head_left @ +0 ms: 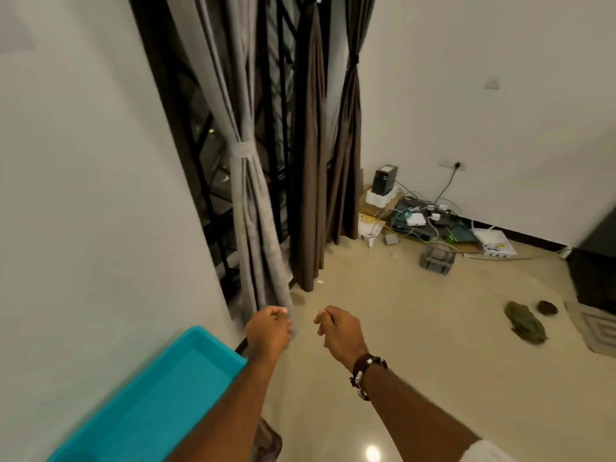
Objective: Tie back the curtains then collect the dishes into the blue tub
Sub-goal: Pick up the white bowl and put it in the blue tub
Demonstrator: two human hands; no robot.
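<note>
**Head view: both hands free, tub low at the left, one brown panel hanging loose ahead**

Head view, the only one given. The left hand [269, 331] and right hand [336, 330] reach forward side by side, a gap between them, fingers loosely curled and holding nothing that I can make out. The left hand's knuckles lie against or just in front of the hem of the grey curtain [248, 208]; contact cannot be told.

The grey curtain runs long and near upright, leaning back along the window, and is cinched by a grey tie-back [242, 151]. Farther right, a dark brown curtain [348, 155] is also bound by a band high up. Between them another brown panel [310, 181] hangs straight with no band visible, so I judge that to be the curtain part left, ahead and above both hands, slightly nearer the right.

The blue tub [156, 405] sits low at the left, under and outside the left forearm, its long axis running toward the curtains; the left hand is nearer it. No dishes show.

Open floor [416, 328] spreads right; the wall hems the left, and cables and boxes [430, 225] crowd the far corner
</note>
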